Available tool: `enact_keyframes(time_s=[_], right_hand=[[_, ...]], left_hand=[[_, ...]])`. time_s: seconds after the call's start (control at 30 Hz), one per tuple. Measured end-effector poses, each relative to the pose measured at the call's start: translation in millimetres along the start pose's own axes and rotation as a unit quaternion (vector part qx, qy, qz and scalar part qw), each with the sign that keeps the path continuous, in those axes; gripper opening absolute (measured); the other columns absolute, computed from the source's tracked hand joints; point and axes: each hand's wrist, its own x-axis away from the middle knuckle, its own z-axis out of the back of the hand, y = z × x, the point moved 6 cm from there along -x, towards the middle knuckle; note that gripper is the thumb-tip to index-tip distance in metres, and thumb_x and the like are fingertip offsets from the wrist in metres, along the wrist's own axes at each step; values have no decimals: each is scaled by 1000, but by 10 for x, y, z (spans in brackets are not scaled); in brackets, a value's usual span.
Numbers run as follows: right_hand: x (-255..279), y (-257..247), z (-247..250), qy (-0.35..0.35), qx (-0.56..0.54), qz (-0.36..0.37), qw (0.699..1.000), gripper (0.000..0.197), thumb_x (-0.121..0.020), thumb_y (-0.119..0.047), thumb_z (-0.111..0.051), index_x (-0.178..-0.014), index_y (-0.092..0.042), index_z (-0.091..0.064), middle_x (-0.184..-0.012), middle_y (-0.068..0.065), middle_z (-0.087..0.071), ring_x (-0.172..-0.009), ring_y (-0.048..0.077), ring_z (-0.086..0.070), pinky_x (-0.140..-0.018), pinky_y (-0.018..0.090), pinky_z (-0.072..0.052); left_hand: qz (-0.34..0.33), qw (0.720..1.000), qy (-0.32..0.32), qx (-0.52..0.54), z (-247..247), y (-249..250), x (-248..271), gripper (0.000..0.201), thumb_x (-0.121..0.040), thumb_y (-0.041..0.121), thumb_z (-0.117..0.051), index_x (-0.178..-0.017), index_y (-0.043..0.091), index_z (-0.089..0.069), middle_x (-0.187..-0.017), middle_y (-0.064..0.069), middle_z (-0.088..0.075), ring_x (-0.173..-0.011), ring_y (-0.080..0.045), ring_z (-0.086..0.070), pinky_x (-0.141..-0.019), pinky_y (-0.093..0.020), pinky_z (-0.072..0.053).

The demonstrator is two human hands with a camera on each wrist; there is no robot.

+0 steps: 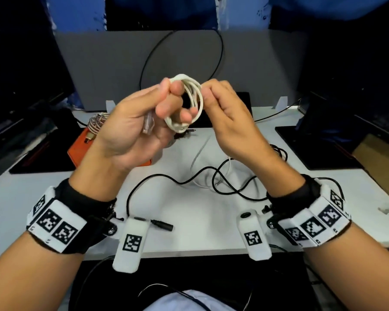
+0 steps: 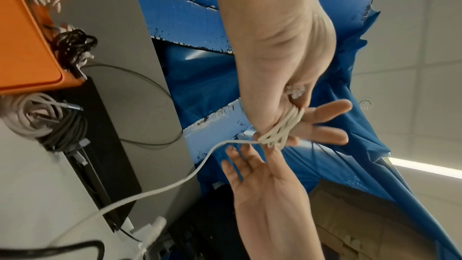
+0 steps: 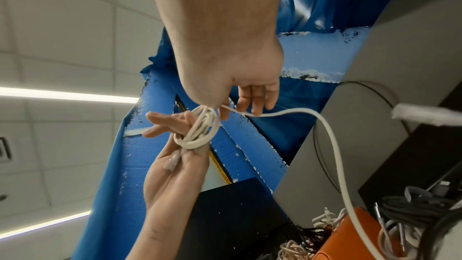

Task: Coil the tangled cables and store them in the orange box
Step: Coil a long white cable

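Observation:
Both hands are raised above the white table [image 1: 189,221]. A white cable coil [image 1: 192,102] is wound round the fingers of my left hand [image 1: 173,95], whose thumb presses it at the top; a clear plug [image 1: 148,123] lies in that palm. My right hand [image 1: 208,92] pinches the same cable at the coil's right edge. Its loose tail [image 3: 332,135] hangs down toward the table. The orange box [image 1: 79,149] sits at the left, partly hidden behind my left hand, with a braided cable bundle [image 1: 97,122] at its far end.
A loose black cable [image 1: 157,176] snakes across the middle of the table, ending in a jack plug [image 1: 162,226] near the front edge. Bundled grey and white cables [image 2: 37,118] lie next to the box. A grey partition [image 1: 121,63] closes the back.

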Motion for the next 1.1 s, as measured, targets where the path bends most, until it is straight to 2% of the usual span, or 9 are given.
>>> enact_keyframes(time_s=[0.1, 0.27, 0.33, 0.43, 0.6, 0.8, 0.87, 0.97, 1.1], right_hand=[[-10, 65, -64, -26, -47, -26, 998, 27, -113, -28, -37, -106, -12, -58, -103, 18, -58, -89, 15, -54, -75, 30, -51], [-26, 126, 27, 14, -28, -24, 999, 24, -113, -25, -41, -102, -13, -58, -111, 0, -54, -96, -1, -54, -82, 12, -46], [-41, 241, 42, 9, -35, -38, 999, 27, -112, -26, -41, -102, -8, -57, -94, -3, -64, -89, 5, -63, -84, 22, -51], [-4, 305, -102, -51, -49, -57, 996, 24, -112, -27, -40, -114, -14, -60, -66, -9, -53, -59, 8, -56, -60, 36, -53], [205, -51, -496, -232, -98, -62, 966, 29, -112, -25, -44, -134, -23, -63, -57, -20, -43, -49, 2, -38, -42, 27, -38], [154, -226, -131, -259, -33, -21, 965, 18, -103, -14, -63, -100, 2, -72, -63, -14, -56, -58, -1, -46, -60, 15, -37], [48, -175, 100, -185, -15, -17, 982, 13, -99, -12, -68, -91, -2, -72, -60, -20, -57, -58, -3, -49, -62, 10, -37], [-61, -81, 389, -66, 4, -9, 998, 18, -97, -21, -72, -86, -7, -67, -55, -20, -48, -54, 0, -40, -57, 13, -32], [-60, -24, 311, -19, 53, 21, 998, 24, -104, -34, -57, -102, -14, -69, -78, -9, -63, -71, 5, -55, -69, 25, -46]], left_hand=[[-24, 993, 32, 107, -31, -38, -14, 41, -112, 22, -23, -96, 12, -59, -68, 9, -63, -73, -10, -71, -99, -26, -50], [-75, 976, -10, 203, -139, 45, -5, 56, -111, 22, -24, -90, 8, -74, -78, 4, -74, -85, -18, -76, -103, -30, -49], [-113, 955, -27, 272, -154, 197, 30, 58, -113, 21, -21, -94, -2, -71, -82, -7, -76, -89, -28, -75, -107, -34, -41], [-199, 942, -19, 271, -135, 430, 101, 53, -113, 20, -22, -99, -5, -66, -88, -14, -77, -91, -35, -74, -104, -37, -44], [-297, 930, 72, -205, -213, 494, 148, 31, -113, 13, -18, -105, 12, -48, -93, 2, -77, -100, -25, -73, -96, -37, -51], [-137, 720, 51, -678, -3, 232, 61, 25, -109, 31, -40, -91, 25, -55, -72, 13, -64, -70, -12, -61, -70, -36, -48], [-71, 763, 11, -643, 74, 161, 48, 27, -108, 32, -41, -84, 23, -52, -61, 8, -53, -59, -12, -49, -62, -37, -44], [-6, 922, -29, -386, 77, 75, 47, 30, -107, 27, -39, -92, 7, -56, -58, -1, -37, -54, -15, -33, -51, -25, -29], [-8, 978, -32, -208, 18, 0, 8, 29, -106, 25, -33, -93, 10, -53, -53, 11, -35, -50, -6, -44, -66, -33, -24]])
